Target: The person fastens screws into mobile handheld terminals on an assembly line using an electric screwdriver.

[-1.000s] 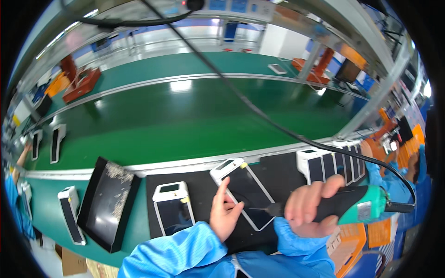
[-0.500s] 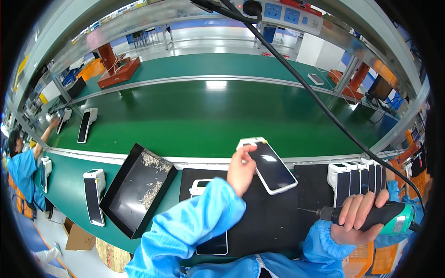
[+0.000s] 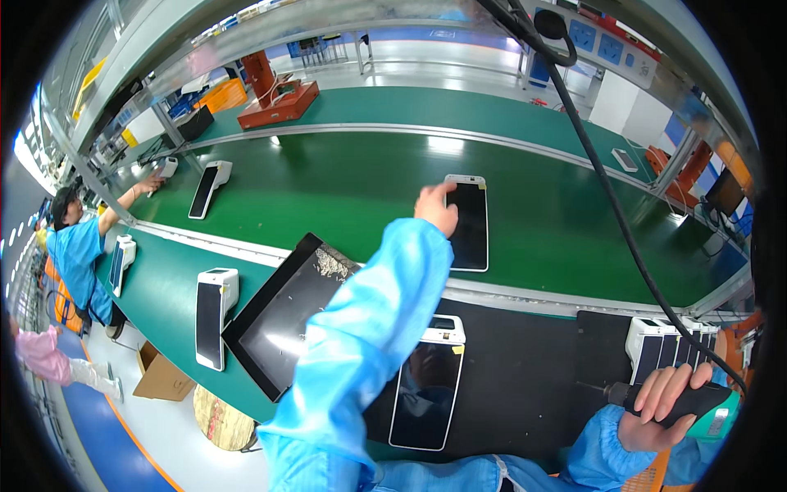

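My left hand (image 3: 436, 210) reaches over the green belt, fingers curled at the upper left edge of a white handheld payment terminal (image 3: 469, 230) with a dark screen. My right hand (image 3: 666, 405) is wrapped round a black and green electric screwdriver (image 3: 707, 410), its thin bit pointing left over the black mat. A second payment terminal (image 3: 425, 398) with a yellow tab at its corner lies screen up on the mat, near my body. Left of my sleeve, a black tray (image 3: 279, 344) holds many small screws (image 3: 332, 264), partly hidden by my arm.
Several white terminals (image 3: 668, 344) stand in a row at the right of the black mat (image 3: 525, 377). More terminals (image 3: 215, 316) are at the left, on bench and belt (image 3: 344, 197). A co-worker (image 3: 78, 246) reaches to the belt. A black cable (image 3: 607, 180) hangs across the right side.
My left hand has carried the terminal forward from the mat's far edge onto the belt. The view has shifted, uncovering the terminal on the mat. My right hand keeps the screwdriver.
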The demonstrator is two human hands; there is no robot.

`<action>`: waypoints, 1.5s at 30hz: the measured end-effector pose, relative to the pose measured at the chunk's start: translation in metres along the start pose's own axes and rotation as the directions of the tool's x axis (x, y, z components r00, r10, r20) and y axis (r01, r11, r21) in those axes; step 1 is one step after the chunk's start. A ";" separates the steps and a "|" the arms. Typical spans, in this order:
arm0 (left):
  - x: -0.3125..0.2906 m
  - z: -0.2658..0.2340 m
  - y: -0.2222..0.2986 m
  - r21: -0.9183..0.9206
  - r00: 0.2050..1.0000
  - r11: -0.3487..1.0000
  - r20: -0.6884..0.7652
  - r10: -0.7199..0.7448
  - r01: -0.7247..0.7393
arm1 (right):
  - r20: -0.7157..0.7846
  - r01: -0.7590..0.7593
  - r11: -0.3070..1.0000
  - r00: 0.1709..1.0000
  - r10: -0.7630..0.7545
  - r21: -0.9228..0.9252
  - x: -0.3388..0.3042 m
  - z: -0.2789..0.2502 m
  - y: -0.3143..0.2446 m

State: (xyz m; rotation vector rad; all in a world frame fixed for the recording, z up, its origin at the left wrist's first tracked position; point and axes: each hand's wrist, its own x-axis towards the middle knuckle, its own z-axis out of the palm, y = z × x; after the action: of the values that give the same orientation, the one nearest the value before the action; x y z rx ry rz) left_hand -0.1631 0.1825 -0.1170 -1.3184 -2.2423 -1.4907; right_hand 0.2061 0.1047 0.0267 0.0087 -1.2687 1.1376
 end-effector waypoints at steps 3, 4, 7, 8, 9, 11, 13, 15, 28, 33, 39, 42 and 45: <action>0.005 -0.084 0.027 0.038 0.986 0.992 0.115 0.118 -0.123 | 0.015 -0.027 1.000 1.000 0.027 0.015 -0.001 0.005 0.005; 0.000 -0.119 0.040 0.030 0.971 0.998 0.232 0.049 -0.057 | 0.033 -0.051 0.998 0.998 0.051 0.028 -0.003 0.005 0.007; -0.025 -0.199 0.030 0.280 0.875 0.960 0.462 -0.144 0.010 | 0.040 -0.108 0.992 0.994 0.106 0.065 -0.008 0.003 0.006; -0.037 -0.219 0.021 0.375 0.814 0.927 0.528 -0.244 0.036 | 0.048 -0.147 0.982 0.989 0.142 0.117 -0.009 0.004 0.009; -0.049 -0.229 0.009 0.410 0.748 0.912 0.608 -0.268 -0.006 | 0.052 -0.178 0.977 0.984 0.173 0.116 -0.009 0.007 0.010; -0.073 -0.234 0.001 0.442 0.675 0.893 0.684 -0.276 -0.084 | 0.057 -0.257 0.954 0.966 0.251 0.156 -0.007 0.012 0.011; -0.092 -0.233 -0.010 0.468 0.684 0.863 0.694 -0.225 -0.191 | 0.068 -0.305 0.930 0.952 0.297 0.205 -0.007 0.021 0.015; -0.106 -0.234 -0.024 0.439 0.670 0.879 0.711 -0.214 -0.185 | 0.112 -0.322 0.912 0.946 0.303 0.255 -0.010 0.023 0.022; -0.109 -0.247 -0.014 0.393 0.807 0.919 0.547 -0.223 -0.013 | 0.281 -0.476 0.849 0.868 0.410 0.231 -0.003 0.022 0.026; -0.112 -0.246 0.043 0.218 0.953 0.974 0.302 -0.015 -0.053 | 0.351 -0.481 0.815 0.861 0.369 0.324 -0.002 0.026 0.038; -0.160 -0.207 0.095 -0.315 0.910 0.949 0.384 0.159 -0.033 | 0.440 -0.347 0.882 0.878 0.186 0.319 0.007 0.065 0.061; -0.175 -0.192 0.096 -0.445 0.893 0.882 0.445 0.069 0.154 | 0.457 -0.368 0.862 0.870 0.186 0.349 0.007 0.089 0.062; -0.180 -0.184 0.088 -0.426 0.905 0.901 0.412 0.109 0.086 | 0.554 -0.438 0.811 0.814 0.174 0.388 0.006 0.102 0.073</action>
State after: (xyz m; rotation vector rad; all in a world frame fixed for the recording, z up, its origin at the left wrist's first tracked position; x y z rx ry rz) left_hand -0.0505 -0.0592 -0.0634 -1.9570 -2.1933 -1.9423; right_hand 0.0817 0.0873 0.0282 0.5333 -1.4139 1.8280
